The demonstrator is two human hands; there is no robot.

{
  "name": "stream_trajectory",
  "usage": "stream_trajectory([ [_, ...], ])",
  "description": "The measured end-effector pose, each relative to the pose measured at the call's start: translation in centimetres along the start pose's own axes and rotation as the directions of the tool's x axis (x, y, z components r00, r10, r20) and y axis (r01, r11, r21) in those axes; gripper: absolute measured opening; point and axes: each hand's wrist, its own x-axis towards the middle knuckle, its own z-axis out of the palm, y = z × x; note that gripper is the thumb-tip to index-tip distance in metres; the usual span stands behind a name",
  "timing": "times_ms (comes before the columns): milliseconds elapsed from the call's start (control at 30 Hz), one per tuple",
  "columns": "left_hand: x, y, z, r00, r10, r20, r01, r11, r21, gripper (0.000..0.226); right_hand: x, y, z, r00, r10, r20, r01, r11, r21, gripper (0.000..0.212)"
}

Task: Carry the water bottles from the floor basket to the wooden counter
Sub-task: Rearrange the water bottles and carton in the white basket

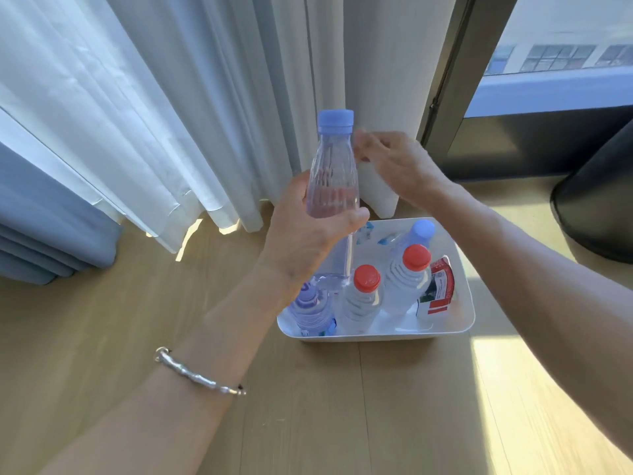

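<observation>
My left hand (308,234) grips a clear water bottle with a blue cap (334,166) around its middle and holds it upright above the white floor basket (459,323). My right hand (394,162) hovers just right of the bottle's neck, fingers relaxed, holding nothing. Inside the basket stand two bottles with red caps (366,277) (416,257), a blue-capped bottle at the back (422,231), a blue-labelled bottle at the front left (310,310) and a red-and-white labelled bottle at the right (440,293). The wooden counter is out of view.
The basket sits on a light wooden floor (308,406) against white curtains (205,114). A blue curtain (44,228) hangs at the left. A dark round bin (596,210) stands at the right, below a window (561,56).
</observation>
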Motion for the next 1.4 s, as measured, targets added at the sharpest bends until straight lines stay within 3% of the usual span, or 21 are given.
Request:
stream_trajectory([
  [67,0.6,-0.1,0.5,1.0,0.009,-0.014,-0.009,1.0,0.017,0.044,-1.0,-1.9,-0.8,0.994,-0.008,0.105,-0.031,0.929,0.369,0.057],
  [133,1.1,-0.1,1.0,0.999,0.034,-0.022,-0.033,0.999,0.034,0.05,-1.9,-2.9,-1.2,0.98,-0.067,0.188,-0.019,0.907,0.421,0.053],
  [267,1.7,0.0,1.4,0.992,0.113,0.058,-0.124,0.963,0.241,0.062,-2.6,-2.9,-1.0,0.986,-0.163,0.03,0.157,0.976,0.149,0.024],
  [367,2.2,-0.9,0.6,0.999,-0.002,0.044,-0.015,0.921,0.389,0.082,-2.6,-2.0,-0.5,0.988,-0.149,-0.031,0.147,0.988,-0.035,0.025],
  [533,2.4,-3.0,-1.2,0.986,-0.164,-0.022,0.139,0.747,0.65,0.049,-2.4,1.9,1.1,0.997,-0.033,0.075,0.058,0.933,-0.356,0.033],
  [667,1.7,-5.3,-2.1,0.963,-0.267,0.027,0.159,0.649,0.744,0.051,-2.2,4.0,1.9,0.984,0.08,0.158,0.014,0.853,-0.522,0.034],
  [833,1.8,-6.3,-2.3,0.97,-0.234,0.057,0.099,0.605,0.79,0.053,-1.8,5.1,2.7,0.975,0.113,0.191,0.05,0.726,-0.686,0.039],
  [933,2.3,-6.8,-2.2,0.978,-0.197,0.072,0.055,0.573,0.817,0.055,-1.3,5.4,2.8,0.96,0.168,0.221,0.058,0.658,-0.75,0.041],
  [1167,2.8,-7.2,-1.6,0.98,-0.192,0.049,0.067,0.556,0.829,0.041,-0.9,5.9,3.2,0.94,0.223,0.259,0.05,0.659,-0.751,0.049],
  [1400,2.7,-7.6,-1.6,0.968,-0.232,-0.097,0.225,0.63,0.743,0.016,-1.6,4.7,2.9,0.95,0.156,0.272,0.101,0.67,-0.735,0.05],
])
